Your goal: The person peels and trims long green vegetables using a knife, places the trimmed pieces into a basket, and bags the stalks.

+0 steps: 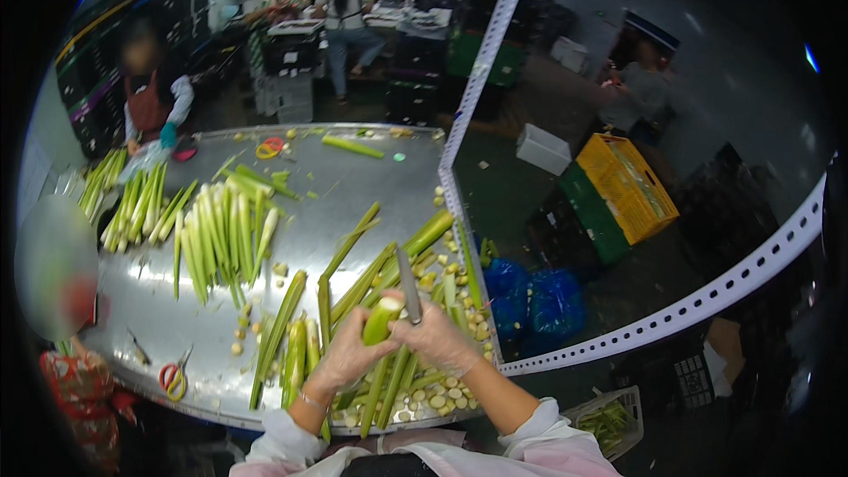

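My left hand [348, 351], in a thin clear glove, grips a thick green vegetable stalk [377, 326] with its pale cut end facing up and away. My right hand [440, 341], gloved the same way, holds a knife [408, 281]. Its blade points away from me, beside the stalk's cut end, and the handle is mostly hidden by the fingers. Both hands are close together over the near right part of the metal table [318, 225]. Under and around them lie long leafy stalks [358, 278] and many round pale cut-off ends [440, 401].
A pile of trimmed stalks [222, 238] lies left of centre. Red-and-yellow scissors [174, 377] and a small knife [138, 346] rest near the left edge; more scissors [269, 148] lie farther back. A perforated metal post [487, 53] rises at the right. Co-workers stand at left and behind.
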A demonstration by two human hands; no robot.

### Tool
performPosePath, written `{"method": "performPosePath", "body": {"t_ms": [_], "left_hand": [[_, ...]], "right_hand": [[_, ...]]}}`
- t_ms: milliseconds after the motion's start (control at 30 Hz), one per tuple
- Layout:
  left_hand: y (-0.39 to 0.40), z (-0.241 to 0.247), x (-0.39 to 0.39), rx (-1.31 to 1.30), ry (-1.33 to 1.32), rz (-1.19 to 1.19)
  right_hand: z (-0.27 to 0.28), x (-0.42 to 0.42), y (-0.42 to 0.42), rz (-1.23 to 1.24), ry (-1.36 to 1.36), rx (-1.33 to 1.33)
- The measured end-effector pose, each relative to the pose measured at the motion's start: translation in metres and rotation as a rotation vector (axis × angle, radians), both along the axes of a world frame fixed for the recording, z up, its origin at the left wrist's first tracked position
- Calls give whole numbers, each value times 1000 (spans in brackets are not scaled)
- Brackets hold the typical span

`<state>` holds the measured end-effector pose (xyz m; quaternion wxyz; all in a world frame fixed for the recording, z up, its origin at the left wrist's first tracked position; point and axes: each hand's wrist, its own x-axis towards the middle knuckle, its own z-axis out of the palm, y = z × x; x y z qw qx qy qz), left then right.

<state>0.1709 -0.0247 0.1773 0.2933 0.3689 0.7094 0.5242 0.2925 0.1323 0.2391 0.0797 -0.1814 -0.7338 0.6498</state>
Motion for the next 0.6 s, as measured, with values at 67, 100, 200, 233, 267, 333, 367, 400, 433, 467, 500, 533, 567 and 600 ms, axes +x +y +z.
{"method": "performPosePath", "body": {"t_ms": [67,100,200,233,267,333,367,400,433,467,500,533,567,600], "left_hand": [[-4,-24,1,113,-41,30],[-5,-23,3,163,-68,52],[-4,0,12,112,91,41],[-4,7,13,53,156,22],[-2,1,12,66,232,19],[-2,10,15,17,220,56],[-1,13,16,-6,213,71],[-2,12,16,22,151,64],[-3,10,15,51,88,55],[-2,10,14,81,26,45],[-5,10,14,75,39,47],[-7,12,13,69,53,49],[-9,14,11,63,67,54],[-14,13,7,58,81,61]], "right_hand": [[-8,1,0,25,-132,-218],[-6,1,-2,28,-103,-196],[-10,-3,-15,9,158,-65],[-14,-1,-14,3,152,-111],[-16,0,-13,-5,146,-158],[-17,2,-12,-5,127,-203],[-23,4,-8,-6,115,-199],[-24,4,-7,-1,106,-194],[-22,5,-7,-9,115,-164],[-19,6,-7,-19,123,-133],[-17,4,-10,-19,131,-108],[-17,3,-11,-34,130,-62],[-17,1,-12,-48,131,-16],[-20,-4,-17,-45,122,19]]}}
